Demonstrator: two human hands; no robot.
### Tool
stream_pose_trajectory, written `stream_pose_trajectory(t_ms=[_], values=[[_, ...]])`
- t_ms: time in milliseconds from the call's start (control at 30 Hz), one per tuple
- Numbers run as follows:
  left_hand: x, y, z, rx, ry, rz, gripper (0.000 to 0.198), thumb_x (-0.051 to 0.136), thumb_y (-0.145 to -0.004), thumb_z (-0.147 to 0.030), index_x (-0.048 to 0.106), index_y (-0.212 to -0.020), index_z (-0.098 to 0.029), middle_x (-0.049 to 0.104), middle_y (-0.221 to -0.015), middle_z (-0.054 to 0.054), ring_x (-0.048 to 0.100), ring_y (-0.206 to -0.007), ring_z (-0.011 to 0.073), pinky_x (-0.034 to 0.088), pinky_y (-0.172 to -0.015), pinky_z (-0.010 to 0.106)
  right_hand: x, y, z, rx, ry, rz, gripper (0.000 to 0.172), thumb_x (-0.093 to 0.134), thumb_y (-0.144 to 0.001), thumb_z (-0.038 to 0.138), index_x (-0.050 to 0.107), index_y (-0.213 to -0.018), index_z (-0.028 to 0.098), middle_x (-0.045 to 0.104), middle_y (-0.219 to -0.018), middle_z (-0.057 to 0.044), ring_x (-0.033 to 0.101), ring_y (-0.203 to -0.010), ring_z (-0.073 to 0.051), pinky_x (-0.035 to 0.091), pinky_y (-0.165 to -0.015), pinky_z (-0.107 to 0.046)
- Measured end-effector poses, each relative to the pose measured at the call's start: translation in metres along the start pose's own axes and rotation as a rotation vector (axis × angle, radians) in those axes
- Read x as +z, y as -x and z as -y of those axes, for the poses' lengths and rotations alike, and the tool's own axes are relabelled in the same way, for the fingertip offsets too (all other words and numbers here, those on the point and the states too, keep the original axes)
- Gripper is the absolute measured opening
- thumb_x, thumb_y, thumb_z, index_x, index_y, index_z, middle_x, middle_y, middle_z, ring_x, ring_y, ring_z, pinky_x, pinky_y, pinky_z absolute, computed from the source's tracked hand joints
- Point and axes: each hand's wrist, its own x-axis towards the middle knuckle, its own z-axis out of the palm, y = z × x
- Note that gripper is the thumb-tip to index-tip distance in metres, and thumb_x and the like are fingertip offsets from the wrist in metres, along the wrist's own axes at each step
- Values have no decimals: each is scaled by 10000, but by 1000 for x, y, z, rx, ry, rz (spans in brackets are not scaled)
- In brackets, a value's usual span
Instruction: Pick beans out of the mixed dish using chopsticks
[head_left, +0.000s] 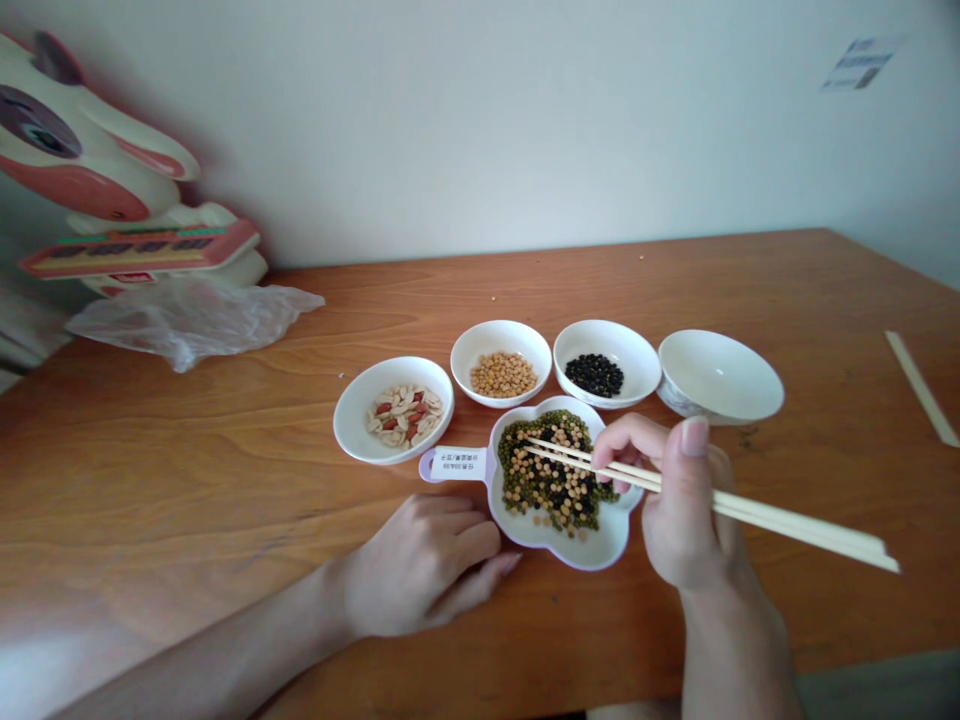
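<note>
My right hand is closed around a pair of light wooden chopsticks. Their tips reach into a white flower-shaped dish with a lilac rim, among mixed green, black and yellow beans. Whether the tips pinch a bean is too small to tell. A label covers the dish's handle. Beside the lower left rim, my left hand rests on the table, fingers curled in, holding nothing that shows. Behind stand white bowls: one with peanuts, one with yellow beans, one with black beans.
An empty white bowl stands right of the black beans. On the wooden table, a cow-shaped toy keyboard and a clear plastic bag occupy the far left. A pale flat strip lies at the right.
</note>
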Motion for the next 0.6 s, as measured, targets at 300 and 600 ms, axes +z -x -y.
stream_pose_trajectory(t_ms=[300,600], values=[[0,0,0,-2,0,7,235,512,-1115,-218,655,-932,-182,719,-847,47,652,-750,194,481,-686,322,1,-1,2,-25,16,-6,795,174,-1110,695,677,-713,226,604,-593,-14,578,-558,-143,397,-534,-306],[2,2,2,-7,-19,10,243,510,-1120,-234,653,-930,-188,714,-834,41,650,-735,192,479,-677,328,4,-2,7,-75,17,-78,800,203,-1120,668,695,-680,217,620,-561,-23,586,-526,-149,406,-502,-302]])
